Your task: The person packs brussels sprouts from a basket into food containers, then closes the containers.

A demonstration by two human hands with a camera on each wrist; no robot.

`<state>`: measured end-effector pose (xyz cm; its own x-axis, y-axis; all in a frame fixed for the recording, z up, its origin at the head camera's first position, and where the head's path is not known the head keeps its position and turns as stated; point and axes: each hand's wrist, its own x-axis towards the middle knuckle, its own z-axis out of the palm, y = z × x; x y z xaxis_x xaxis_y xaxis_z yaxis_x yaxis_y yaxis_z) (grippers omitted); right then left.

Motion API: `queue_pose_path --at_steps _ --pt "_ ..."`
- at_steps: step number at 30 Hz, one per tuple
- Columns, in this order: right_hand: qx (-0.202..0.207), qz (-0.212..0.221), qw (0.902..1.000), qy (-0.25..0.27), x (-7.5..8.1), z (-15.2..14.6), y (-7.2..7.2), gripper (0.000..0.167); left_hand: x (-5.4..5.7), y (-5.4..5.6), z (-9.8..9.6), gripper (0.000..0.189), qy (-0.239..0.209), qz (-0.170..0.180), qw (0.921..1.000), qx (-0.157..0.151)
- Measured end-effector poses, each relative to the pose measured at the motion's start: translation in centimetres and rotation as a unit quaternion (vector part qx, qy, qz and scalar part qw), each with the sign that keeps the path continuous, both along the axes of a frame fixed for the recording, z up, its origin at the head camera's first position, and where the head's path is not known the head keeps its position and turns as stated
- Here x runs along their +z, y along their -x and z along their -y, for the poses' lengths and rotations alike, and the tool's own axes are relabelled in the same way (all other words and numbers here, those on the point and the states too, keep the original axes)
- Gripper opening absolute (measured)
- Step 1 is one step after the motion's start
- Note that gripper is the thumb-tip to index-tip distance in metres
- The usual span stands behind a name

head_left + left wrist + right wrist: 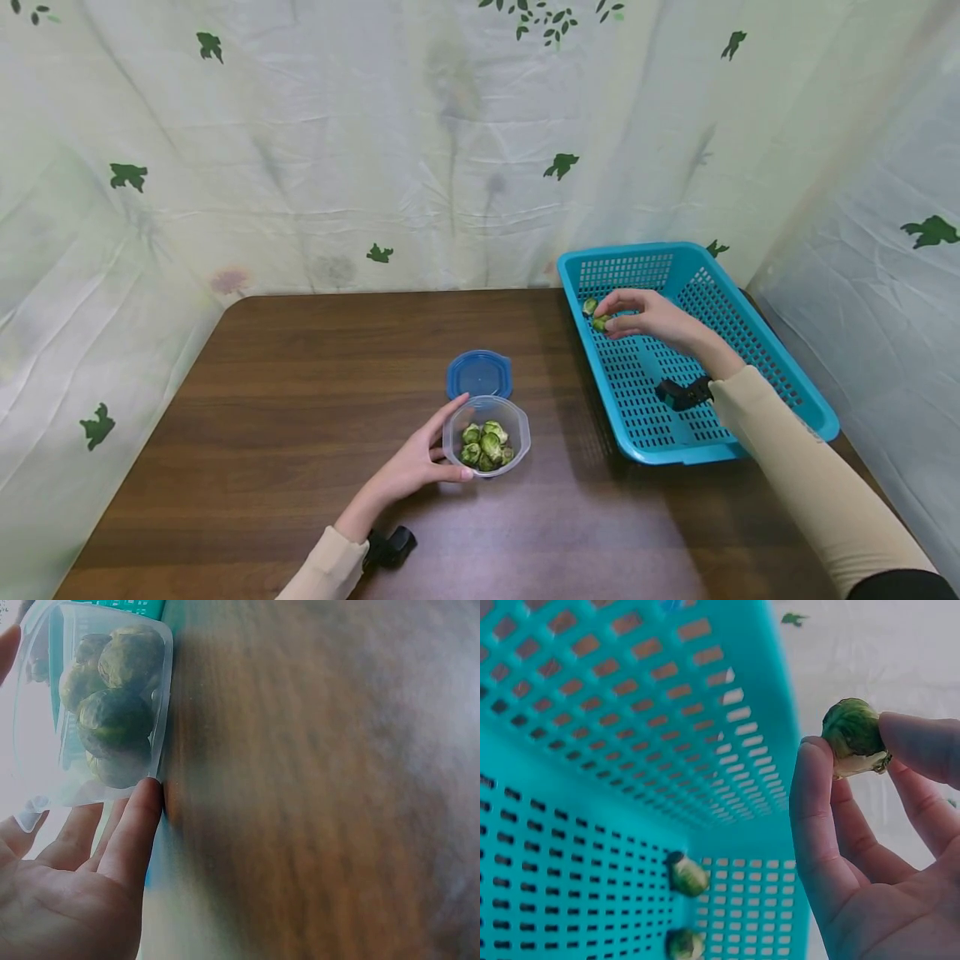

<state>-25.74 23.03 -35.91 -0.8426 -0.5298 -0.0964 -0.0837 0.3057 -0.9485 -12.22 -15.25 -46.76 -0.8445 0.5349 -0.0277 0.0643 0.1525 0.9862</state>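
The left hand (420,458) holds a clear plastic container (522,432) on the tabletop (315,392), thumb and fingers round its wall, Brussels sprouts (487,447) inside. The blue lid (480,372) lies just beyond. Right, at the blue basket (637,367), where two sprouts (690,876) lie, the right hand (648,317) pinches a sprout (853,735). Sprouts are seemingly being transferred singly, direction unclear: filling the container calls for carrying this one left; emptying it, a low release.

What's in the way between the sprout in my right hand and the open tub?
The left rim of the blue basket lies between them, so the sprout likely must pass over it. Beyond it, nothing visible blocks the open tub.
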Motion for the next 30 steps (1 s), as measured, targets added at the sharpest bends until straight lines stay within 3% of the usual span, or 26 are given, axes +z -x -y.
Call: queue_pose_path --at_steps 14,30 --pt "0.041 -0.022 0.9989 0.006 1.2 2.5 -1.7 0.023 0.0 0.0 0.0 0.095 0.001 -0.002 1.0 0.0" --pt "0.098 -0.006 0.9951 -0.014 1.4 6.6 -3.7 0.02 0.0 0.0 -0.1 0.095 0.003 -0.002 1.0 0.001"
